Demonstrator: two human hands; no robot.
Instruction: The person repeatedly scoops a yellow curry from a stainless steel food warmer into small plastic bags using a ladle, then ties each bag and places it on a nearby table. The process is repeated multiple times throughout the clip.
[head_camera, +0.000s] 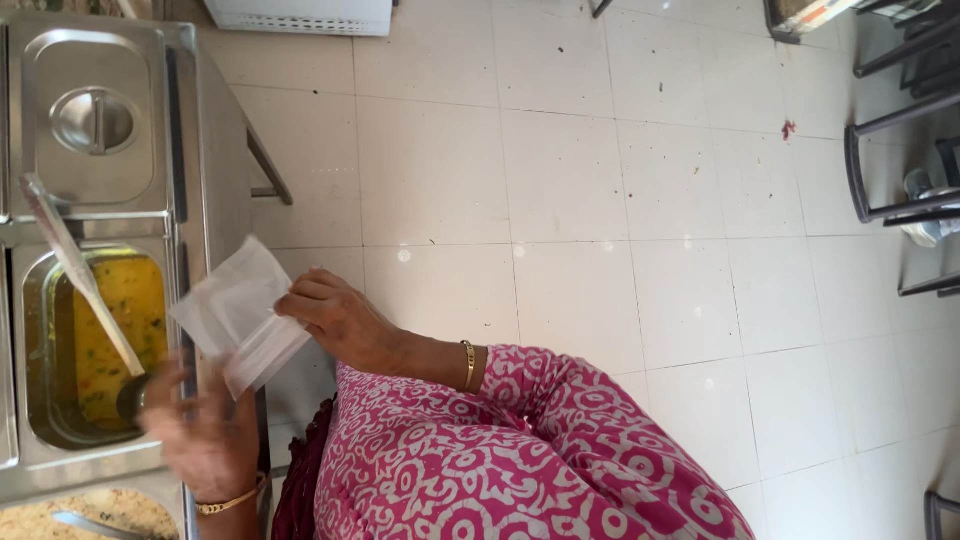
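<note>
Closed pan: a steel serving counter (205, 140) holds a rectangular stainless-steel lid with a round recessed handle (92, 120) at its far end.
Open pan: a rectangular steel pan of yellow curry flecked with green (112, 335) sits beside the lidded one.
Ladle: a long-handled metal ladle (75, 270) leans in the curry, its bowl sunk at the near edge.
Third pan: a pan of pale cooked grains (60, 515) shows at the frame's edge, a spoon lying in it.
Floor: off-white square floor tiles (620, 250), speckled with crumbs and one small red scrap (788, 128).
Furniture: dark metal chair frames (900, 150) stand along the far side.
Appliance: a white vented box (300, 15) sits at the top edge.
</note>
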